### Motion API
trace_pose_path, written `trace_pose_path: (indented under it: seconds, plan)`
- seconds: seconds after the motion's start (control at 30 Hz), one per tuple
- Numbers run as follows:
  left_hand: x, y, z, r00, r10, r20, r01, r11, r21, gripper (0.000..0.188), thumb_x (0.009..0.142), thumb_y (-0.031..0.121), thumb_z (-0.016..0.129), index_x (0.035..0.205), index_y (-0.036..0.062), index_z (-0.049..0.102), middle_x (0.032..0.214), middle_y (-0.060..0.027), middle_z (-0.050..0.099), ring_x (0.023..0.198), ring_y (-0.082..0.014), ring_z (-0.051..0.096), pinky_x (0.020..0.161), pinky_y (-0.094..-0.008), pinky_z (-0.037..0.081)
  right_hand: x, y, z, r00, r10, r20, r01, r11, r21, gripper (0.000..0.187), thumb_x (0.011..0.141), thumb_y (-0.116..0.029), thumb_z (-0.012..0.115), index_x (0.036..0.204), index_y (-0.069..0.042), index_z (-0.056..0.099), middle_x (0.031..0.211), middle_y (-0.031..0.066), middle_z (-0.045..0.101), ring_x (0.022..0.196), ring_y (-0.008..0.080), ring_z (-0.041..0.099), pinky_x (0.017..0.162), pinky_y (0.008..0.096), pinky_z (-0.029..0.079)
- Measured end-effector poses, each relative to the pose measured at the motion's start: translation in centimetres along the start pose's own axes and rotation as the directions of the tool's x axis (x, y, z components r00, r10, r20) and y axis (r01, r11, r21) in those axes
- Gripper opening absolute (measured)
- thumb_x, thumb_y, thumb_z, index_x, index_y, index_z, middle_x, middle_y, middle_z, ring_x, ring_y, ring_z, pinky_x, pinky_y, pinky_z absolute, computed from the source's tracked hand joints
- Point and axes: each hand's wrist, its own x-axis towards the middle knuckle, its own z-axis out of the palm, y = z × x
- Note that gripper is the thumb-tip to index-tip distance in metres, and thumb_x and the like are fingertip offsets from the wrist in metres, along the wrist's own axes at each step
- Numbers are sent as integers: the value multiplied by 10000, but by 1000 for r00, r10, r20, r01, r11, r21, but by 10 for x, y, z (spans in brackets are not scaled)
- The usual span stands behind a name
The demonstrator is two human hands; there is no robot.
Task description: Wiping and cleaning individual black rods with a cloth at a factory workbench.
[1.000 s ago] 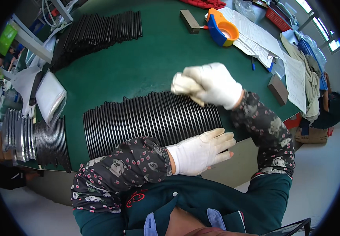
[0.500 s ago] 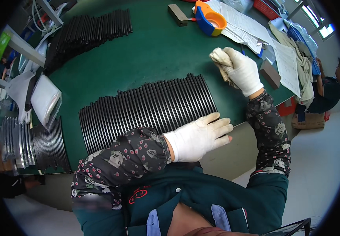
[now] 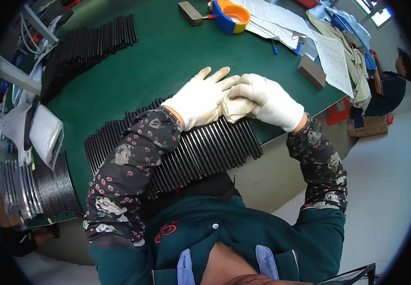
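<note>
A row of slim black rods [image 3: 210,149] lies side by side on the green table, near its front edge. My left hand [image 3: 197,100], in a white glove, rests over the far part of the row with its fingers spread. Close beside it, my gloved right hand [image 3: 273,103] is closed around a crumpled off-white cloth [image 3: 236,109]. The cloth is at the far right end of the row, next to my left palm. My left forearm hides part of the rods.
Another pile of black rods [image 3: 91,47] lies at the far left; wrapped bundles [image 3: 22,187] are at the near left. A tape dispenser [image 3: 234,19], papers [image 3: 331,61] and a grey-brown block [image 3: 311,72] lie along the right. Another person [image 3: 388,90] sits beyond.
My left hand has moved from the near edge to the far part of the rods. My right hand has brought the cloth left and down onto the row's right end.
</note>
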Motion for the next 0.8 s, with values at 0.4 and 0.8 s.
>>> trace_pose_path:
  seconds: [0.4, 0.8]
  plan:
    - [4, -3, -2, 996, 44, 79, -52, 994, 99, 467, 920, 274, 496, 1365, 135, 464, 1466, -97, 403, 1379, -303, 338, 1125, -510, 257, -4, -20, -7, 999, -13, -43, 14, 1000, 28, 296, 718, -48, 621, 991, -161, 631, 914, 80, 573, 876, 299, 601, 731, 371, 517]
    - [3, -2, -3, 996, 76, 49, -82, 987, 141, 468, 921, 256, 500, 1370, 129, 460, 1464, -96, 407, 1371, -300, 352, 1124, -505, 258, -1, -26, 15, 996, -62, -67, 71, 988, 137, 350, 699, 2, 610, 1020, -132, 640, 1019, 107, 592, 912, 332, 601, 756, 389, 516]
